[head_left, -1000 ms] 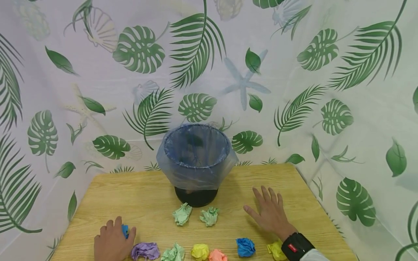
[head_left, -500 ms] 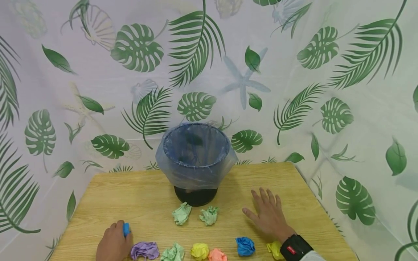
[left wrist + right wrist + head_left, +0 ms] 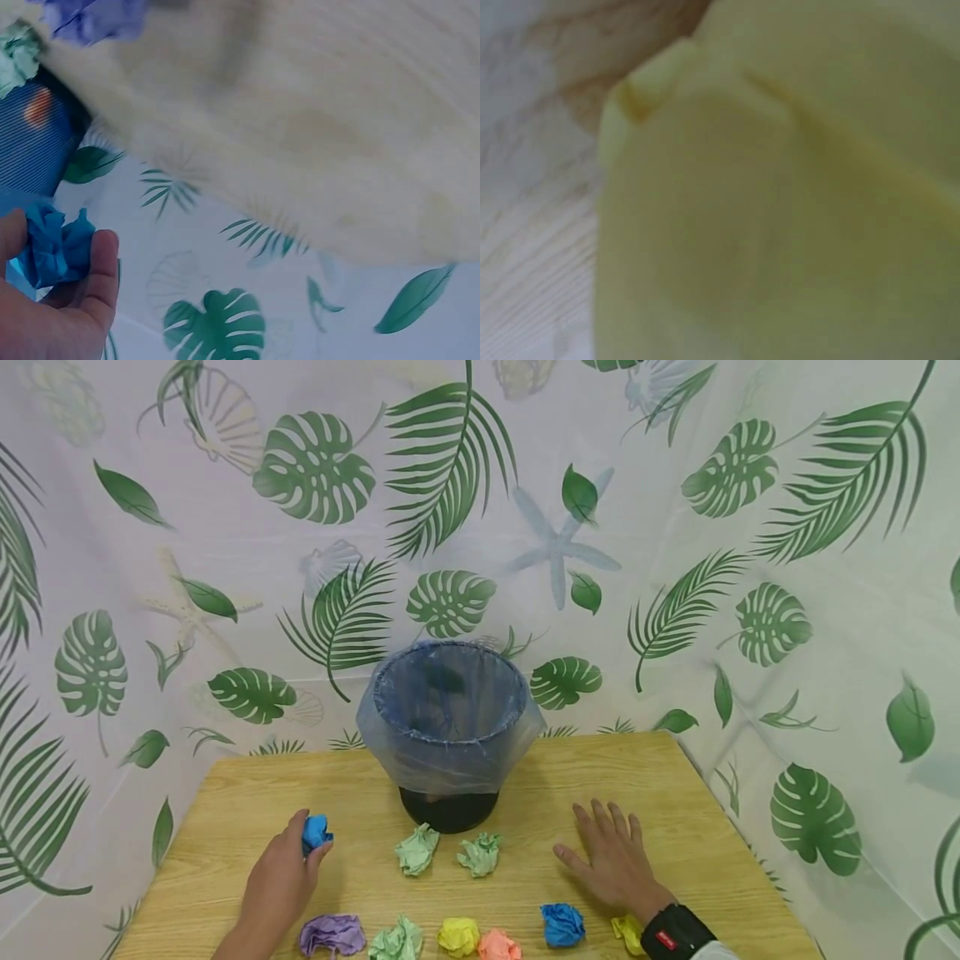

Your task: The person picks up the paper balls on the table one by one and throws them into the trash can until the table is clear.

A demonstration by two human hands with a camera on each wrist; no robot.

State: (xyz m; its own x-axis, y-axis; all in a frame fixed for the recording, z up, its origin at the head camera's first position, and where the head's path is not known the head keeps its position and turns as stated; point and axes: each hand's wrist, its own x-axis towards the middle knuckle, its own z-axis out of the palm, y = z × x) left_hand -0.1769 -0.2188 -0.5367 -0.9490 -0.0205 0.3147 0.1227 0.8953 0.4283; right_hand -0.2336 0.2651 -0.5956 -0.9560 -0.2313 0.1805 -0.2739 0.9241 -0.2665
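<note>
My left hand (image 3: 281,875) pinches a crumpled blue paper ball (image 3: 316,833) between thumb and fingers, raised over the left side of the table. The left wrist view shows the same blue paper ball (image 3: 56,247) gripped at the fingertips. With fingers spread, my right hand (image 3: 611,858) rests on the table at the right, holding nothing. Under that wrist lies a crumpled yellow paper ball (image 3: 628,933), partly hidden; this yellow paper (image 3: 780,225) fills most of the right wrist view. A trash bin (image 3: 450,810) lined with a translucent blue bag (image 3: 450,768) stands at the back middle.
Two pale green paper balls (image 3: 417,850) lie before the bin. Along the front of the wooden table (image 3: 262,785) sit purple (image 3: 332,935), green (image 3: 397,939), yellow (image 3: 458,937), orange (image 3: 499,946) and blue (image 3: 562,926) paper balls. A leaf-printed curtain (image 3: 465,527) encloses the table.
My left hand has lifted the blue paper ball off the table and carried it forward and right. The right hand has slid slightly toward me, fingers still spread.
</note>
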